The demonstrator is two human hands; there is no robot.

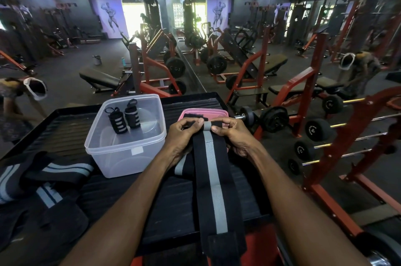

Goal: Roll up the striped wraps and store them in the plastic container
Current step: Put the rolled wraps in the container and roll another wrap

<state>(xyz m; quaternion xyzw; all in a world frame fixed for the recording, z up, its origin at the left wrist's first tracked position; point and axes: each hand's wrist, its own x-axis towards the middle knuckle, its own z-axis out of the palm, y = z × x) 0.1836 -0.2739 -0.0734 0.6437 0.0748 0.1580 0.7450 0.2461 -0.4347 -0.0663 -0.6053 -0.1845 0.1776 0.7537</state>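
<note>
A long black wrap with a grey centre stripe (213, 181) lies on the black ribbed platform (71, 126), running from its rolled far end down over the near edge. My left hand (184, 133) and my right hand (232, 133) pinch that rolled far end from either side. A clear plastic container (125, 150) stands left of my hands. Inside it are two rolled striped wraps (123, 118), upright. More unrolled striped wraps (43, 179) lie in a heap at the left.
A pink lid or box (204, 112) sits just beyond my hands. Right of the platform stands a red dumbbell rack (338, 135). Benches and weight machines fill the gym floor behind, with a mirror wall. A person bends over at the far left.
</note>
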